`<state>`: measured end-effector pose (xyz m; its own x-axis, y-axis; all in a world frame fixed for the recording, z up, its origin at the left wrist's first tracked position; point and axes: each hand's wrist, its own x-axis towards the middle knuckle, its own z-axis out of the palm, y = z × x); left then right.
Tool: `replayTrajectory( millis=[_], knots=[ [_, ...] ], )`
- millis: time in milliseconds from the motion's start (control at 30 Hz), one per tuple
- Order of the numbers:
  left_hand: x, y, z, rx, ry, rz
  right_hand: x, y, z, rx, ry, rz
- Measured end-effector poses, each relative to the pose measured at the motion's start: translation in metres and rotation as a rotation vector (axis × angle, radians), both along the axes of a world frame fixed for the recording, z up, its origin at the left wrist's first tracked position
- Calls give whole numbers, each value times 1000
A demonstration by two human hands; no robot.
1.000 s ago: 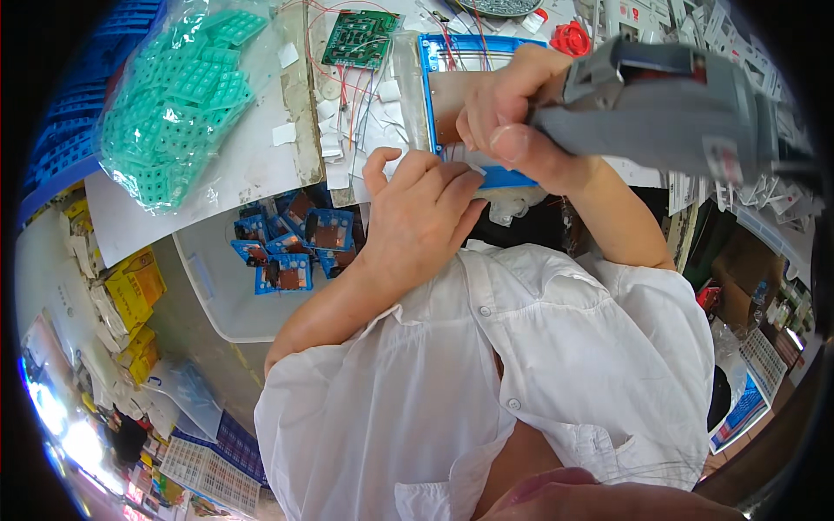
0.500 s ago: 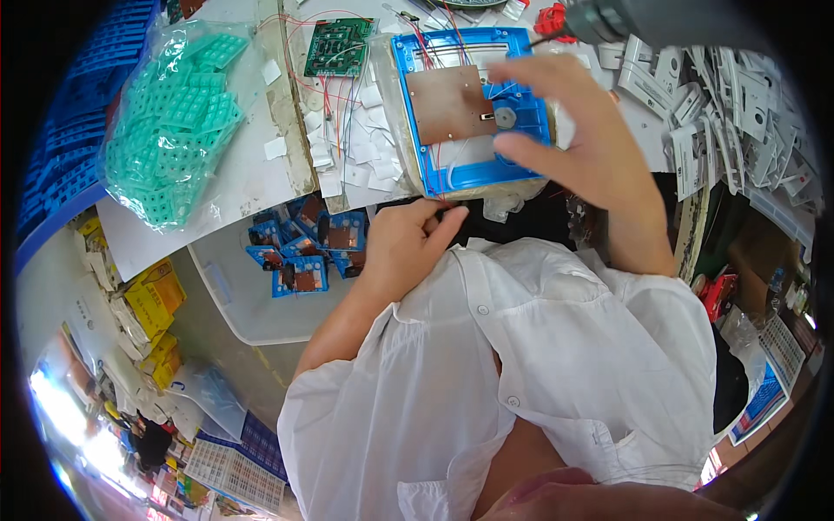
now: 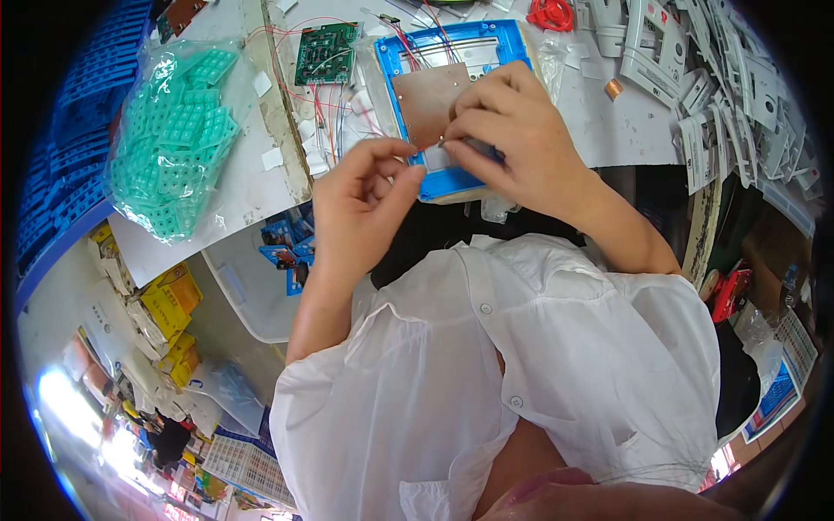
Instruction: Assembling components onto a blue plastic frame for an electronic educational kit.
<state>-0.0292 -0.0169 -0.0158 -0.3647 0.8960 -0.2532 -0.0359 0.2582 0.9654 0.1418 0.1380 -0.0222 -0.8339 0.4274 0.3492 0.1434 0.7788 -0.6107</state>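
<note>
Left hand (image 3: 360,195) at counter (image 3: 608,122) edge, fingers pinched near the brown board (image 3: 426,102), nothing visible between them. Right hand (image 3: 517,139) lies on the blue frame (image 3: 452,43), fingers pressing the board's corner. Frame flat on counter. Behind: green circuit board (image 3: 324,54); left, bag of green parts (image 3: 174,139).

A white work table (image 3: 608,130) spans the upper area. Blue plastic crates (image 3: 65,165) stand along its left edge. A grey floor (image 3: 69,304) lies below, carrying yellow cardboard boxes (image 3: 169,300). Bright light glares at the lower left (image 3: 61,399).
</note>
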Motion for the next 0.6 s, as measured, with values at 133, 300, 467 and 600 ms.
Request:
replayTrajectory(
  millis=[133, 300, 467, 600],
  knots=[
    [8, 7, 0, -71, 81, -34, -1, 4, -1, -83, 50, -43],
    [2, 18, 3, -20, 45, -55, -2, 8, 2, -23, -29, 15],
    [-9, 25, 9, -141, -47, -225, -3, 9, 2, -14, -46, 79],
    [-12, 28, 11, -208, -56, -265, 0, 12, 4, -86, -96, 114]
  ],
)
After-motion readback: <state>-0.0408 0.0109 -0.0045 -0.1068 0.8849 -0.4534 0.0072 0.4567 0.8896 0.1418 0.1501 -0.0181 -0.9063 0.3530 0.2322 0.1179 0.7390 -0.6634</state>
